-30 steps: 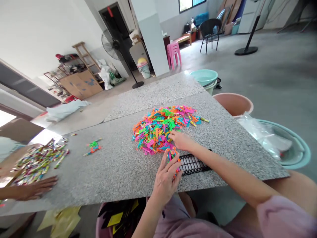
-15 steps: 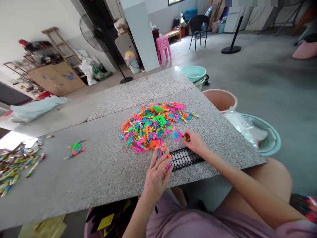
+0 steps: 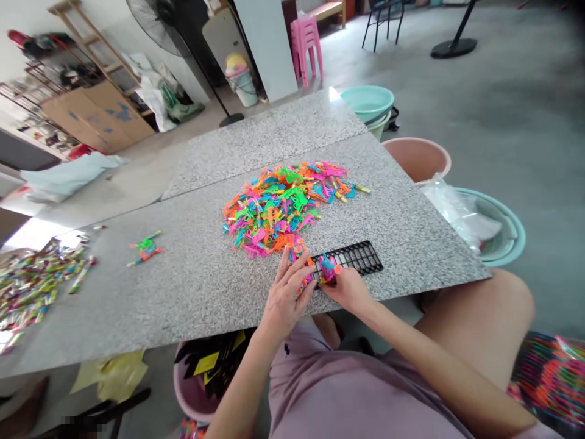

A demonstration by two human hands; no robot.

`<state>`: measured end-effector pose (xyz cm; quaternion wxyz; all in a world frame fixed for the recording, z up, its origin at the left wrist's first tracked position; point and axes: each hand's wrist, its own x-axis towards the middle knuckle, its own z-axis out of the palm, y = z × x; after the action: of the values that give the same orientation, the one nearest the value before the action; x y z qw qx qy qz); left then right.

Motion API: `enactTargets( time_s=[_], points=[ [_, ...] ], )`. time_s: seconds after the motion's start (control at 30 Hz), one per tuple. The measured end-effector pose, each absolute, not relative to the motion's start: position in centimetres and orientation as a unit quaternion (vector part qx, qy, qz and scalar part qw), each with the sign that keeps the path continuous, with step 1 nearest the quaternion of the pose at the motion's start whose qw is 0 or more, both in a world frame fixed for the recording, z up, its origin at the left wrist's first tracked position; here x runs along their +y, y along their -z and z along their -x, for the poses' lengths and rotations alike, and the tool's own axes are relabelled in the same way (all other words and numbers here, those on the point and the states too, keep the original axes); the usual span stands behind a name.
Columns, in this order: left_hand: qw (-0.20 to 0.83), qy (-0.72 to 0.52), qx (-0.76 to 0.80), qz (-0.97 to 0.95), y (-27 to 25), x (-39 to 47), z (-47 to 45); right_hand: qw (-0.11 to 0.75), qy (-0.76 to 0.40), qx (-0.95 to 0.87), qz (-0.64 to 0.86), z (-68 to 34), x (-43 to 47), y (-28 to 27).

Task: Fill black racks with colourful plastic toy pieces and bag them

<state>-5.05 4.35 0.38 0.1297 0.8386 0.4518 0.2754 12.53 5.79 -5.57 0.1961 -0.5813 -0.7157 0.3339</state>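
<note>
Plainly, both bare hands are at work near the front edge of the speckled grey stone-like table, over a narrow black plastic grid tray. The left hand lies curved across a packed cluster of small multicoloured plastic pieces at the tray's left end, fingers a little spread and touching them; whether it grips them firmly, I cannot tell. The right hand is closed in a pinch on a small pink-and-blue plastic piece with an orange tip, just right of that cluster and over the tray, whose right part shows bare grid. Beyond the hands spreads a loose heap of bright plastic pieces in orange, green, pink and blue, with a few yellowish sticks jutting from its right side. Well to the left lie a small green-and-orange plastic group and, farther out, a pile of shiny multicoloured sticks
</note>
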Motion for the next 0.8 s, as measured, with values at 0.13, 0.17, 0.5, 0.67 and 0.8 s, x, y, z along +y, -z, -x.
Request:
enactTargets(
  time_s=[0.13, 0.17, 0.5, 0.67, 0.8],
  points=[
    [0.136, -0.277, 0.462, -0.832, -0.5, 4.3, 5.1, 0.133, -0.287, -0.766, 0.56, -11.8, 6.3, 4.5],
    [0.142, -0.275, 0.463, -0.83, -0.6, 4.3, 5.1, 0.119, -0.286, -0.774, 0.553, -11.7, 6.4, 4.2],
    [0.104, -0.299, 0.474, -0.822, 0.7, 4.5, 4.9, 0.095, -0.328, -0.806, 0.484, -12.4, 7.1, 3.4],
    [0.097, -0.297, 0.46, -0.831, 1.0, 4.6, 5.2, 0.124, -0.237, -0.804, 0.531, -13.9, 15.1, 3.0],
    [0.073, -0.296, 0.459, -0.834, 1.2, 4.6, 5.5, 0.134, -0.122, -0.827, 0.533, -11.4, 20.5, 2.5]
  ],
)
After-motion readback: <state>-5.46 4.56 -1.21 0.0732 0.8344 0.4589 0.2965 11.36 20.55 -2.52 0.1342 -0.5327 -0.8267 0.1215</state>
